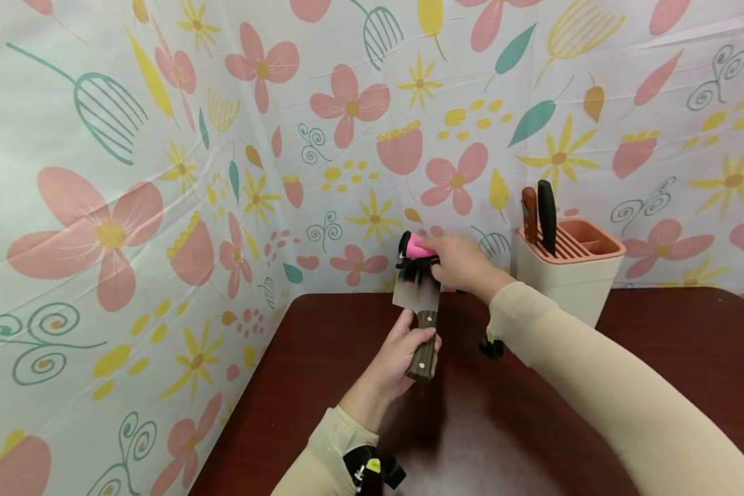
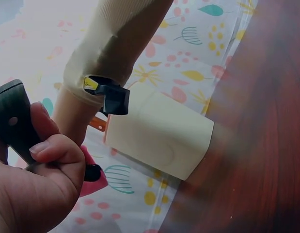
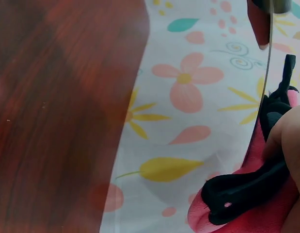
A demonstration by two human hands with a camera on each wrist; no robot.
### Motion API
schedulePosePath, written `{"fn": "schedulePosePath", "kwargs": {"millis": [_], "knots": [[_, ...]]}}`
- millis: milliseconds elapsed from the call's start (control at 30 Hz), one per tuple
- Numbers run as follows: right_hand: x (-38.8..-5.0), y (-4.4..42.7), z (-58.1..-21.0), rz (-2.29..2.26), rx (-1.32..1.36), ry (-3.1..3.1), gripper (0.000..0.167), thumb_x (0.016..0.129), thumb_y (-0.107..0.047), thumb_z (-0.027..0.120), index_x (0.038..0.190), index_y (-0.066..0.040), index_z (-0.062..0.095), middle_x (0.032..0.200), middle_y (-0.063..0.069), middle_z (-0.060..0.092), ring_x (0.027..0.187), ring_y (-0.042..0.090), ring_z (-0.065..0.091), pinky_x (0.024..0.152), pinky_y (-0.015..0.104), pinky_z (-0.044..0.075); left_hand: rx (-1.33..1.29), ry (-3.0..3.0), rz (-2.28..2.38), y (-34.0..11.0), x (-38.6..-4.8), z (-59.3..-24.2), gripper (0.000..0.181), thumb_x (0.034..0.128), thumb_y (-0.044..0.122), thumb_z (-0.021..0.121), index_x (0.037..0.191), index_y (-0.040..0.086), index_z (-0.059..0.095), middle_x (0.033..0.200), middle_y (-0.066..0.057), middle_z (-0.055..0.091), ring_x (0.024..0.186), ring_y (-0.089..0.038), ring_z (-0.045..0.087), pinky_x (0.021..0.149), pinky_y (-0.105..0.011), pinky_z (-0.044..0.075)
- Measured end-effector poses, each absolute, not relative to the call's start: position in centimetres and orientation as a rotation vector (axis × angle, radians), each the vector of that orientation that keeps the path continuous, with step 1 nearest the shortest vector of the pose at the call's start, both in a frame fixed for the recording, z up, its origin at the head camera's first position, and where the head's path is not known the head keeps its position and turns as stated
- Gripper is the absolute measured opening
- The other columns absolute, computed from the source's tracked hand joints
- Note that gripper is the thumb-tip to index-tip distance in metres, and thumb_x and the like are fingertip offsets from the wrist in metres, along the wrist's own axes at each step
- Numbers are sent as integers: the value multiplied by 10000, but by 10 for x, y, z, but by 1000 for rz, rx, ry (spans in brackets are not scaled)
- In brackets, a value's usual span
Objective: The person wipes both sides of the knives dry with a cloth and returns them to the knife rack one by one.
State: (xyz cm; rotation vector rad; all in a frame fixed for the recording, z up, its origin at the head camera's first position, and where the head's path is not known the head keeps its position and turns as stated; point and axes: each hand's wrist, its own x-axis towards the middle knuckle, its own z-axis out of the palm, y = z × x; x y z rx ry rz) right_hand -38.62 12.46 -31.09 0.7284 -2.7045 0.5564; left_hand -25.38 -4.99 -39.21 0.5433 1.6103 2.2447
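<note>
My left hand (image 1: pixel 392 359) grips the dark wooden handle (image 1: pixel 423 357) of a cleaver, its broad blade (image 1: pixel 417 296) pointing up and away from me. In the left wrist view the thumb and fingers wrap that handle (image 2: pixel 16 121). My right hand (image 1: pixel 465 263) holds a pink and black cloth (image 1: pixel 419 246) around the far end of the blade. From the right wrist view, the blade appears edge-on as a thin line beside the bunched cloth (image 3: pixel 237 196). The cloth hides the blade's tip.
A cream knife block (image 1: pixel 564 286) with an orange slotted top stands at the back right of the dark red table (image 1: pixel 502 427). A brown-handled knife (image 1: pixel 530 213) and a black-handled knife (image 1: pixel 547 217) stick up from it. Flower-patterned fabric (image 1: pixel 347 172) hangs behind and at left.
</note>
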Motion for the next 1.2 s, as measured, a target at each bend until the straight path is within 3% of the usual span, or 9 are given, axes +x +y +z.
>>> {"fn": "schedulePosePath", "kwargs": {"millis": [133, 367, 533, 733, 833, 1033, 1200], "knots": [[-378, 122, -315, 559, 768, -2694, 645, 855, -58, 603, 1484, -196, 562, 1330, 170, 691, 732, 271, 551, 621, 363, 440, 521, 1612, 2255, -49, -256, -394, 235, 1071, 151, 427, 1287, 211, 359, 861, -10, 542, 625, -87, 527, 503, -202, 491], [-366, 119, -320, 514, 835, -2659, 609, 854, -69, 609, 1447, -208, 604, 1327, 115, 706, 942, 297, 677, 744, 438, 505, 492, 1634, 2263, -51, -258, -395, 377, 1065, 154, 439, 1426, 194, 338, 871, -12, 553, 627, -84, 533, 499, -201, 494], [-355, 119, -322, 499, 901, -2650, 576, 855, -53, 604, 1415, -183, 636, 1325, 81, 712, 1029, 266, 701, 781, 421, 516, 482, 1638, 2256, -53, -259, -397, 456, 1071, 154, 432, 1507, 192, 303, 881, -16, 551, 629, -82, 533, 498, -206, 499], [-341, 121, -321, 459, 975, -2617, 529, 853, -47, 636, 1368, -161, 676, 1279, 49, 735, 1067, 255, 711, 839, 454, 559, 496, 1641, 2246, -53, -262, -399, 538, 1072, 153, 439, 1567, 279, 271, 895, -15, 553, 636, -83, 537, 501, -210, 505], [-333, 122, -320, 446, 1014, -2608, 523, 846, -56, 659, 1356, -167, 686, 1242, 47, 746, 1027, 245, 712, 838, 460, 562, 484, 1638, 2244, -52, -262, -399, 534, 1069, 153, 445, 1557, 281, 273, 889, -15, 555, 644, -86, 530, 503, -212, 509], [-320, 125, -318, 486, 1080, -2601, 546, 814, -35, 647, 1335, -188, 704, 1152, 39, 770, 805, 163, 612, 711, 374, 471, 420, 1645, 2259, -51, -263, -401, 393, 1059, 146, 464, 1434, 186, 355, 856, -9, 566, 630, -95, 521, 500, -221, 508], [-312, 124, -318, 498, 1110, -2611, 540, 813, -49, 647, 1324, -210, 712, 1103, 7, 775, 763, 143, 573, 685, 343, 442, 422, 1672, 2266, -51, -262, -402, 343, 1043, 147, 495, 1385, 154, 474, 811, 10, 570, 590, -99, 518, 500, -239, 497]]}}
